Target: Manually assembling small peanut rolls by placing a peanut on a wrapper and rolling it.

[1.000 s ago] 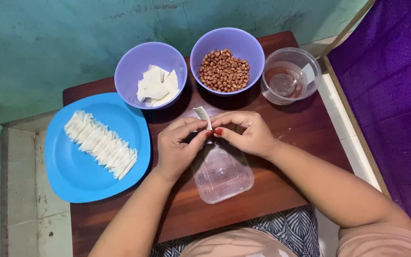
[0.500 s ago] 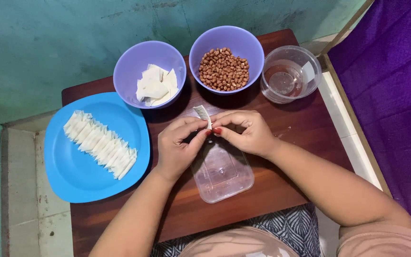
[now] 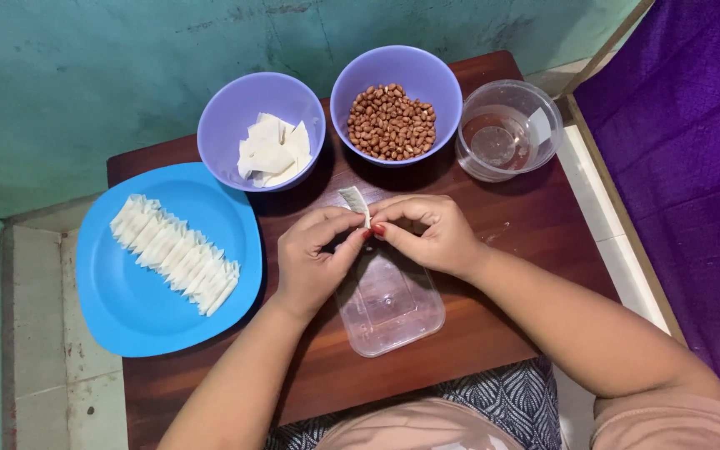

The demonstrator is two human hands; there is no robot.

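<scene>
A wooden table (image 3: 527,225) carries a blue plate (image 3: 127,308) of folded wrappers (image 3: 175,254), two purple bowls and a clear lid (image 3: 389,304). Above the lid, the left hand (image 3: 314,262) and right hand (image 3: 427,233) pinch one pleated wrapper (image 3: 354,202) between fingertips.

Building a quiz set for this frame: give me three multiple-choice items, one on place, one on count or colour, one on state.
1. Where do the folded pieces lie? A clear tub B blue plate C table
2. How many purple bowls? A one B two C three
3. The wrapper is: A pinched by both hands B lying on the table C in a bowl

B: they lie in a row on the plate. B: the wrapper bowl and the peanut bowl. A: the left hand and right hand grip it over the clear container.
</scene>
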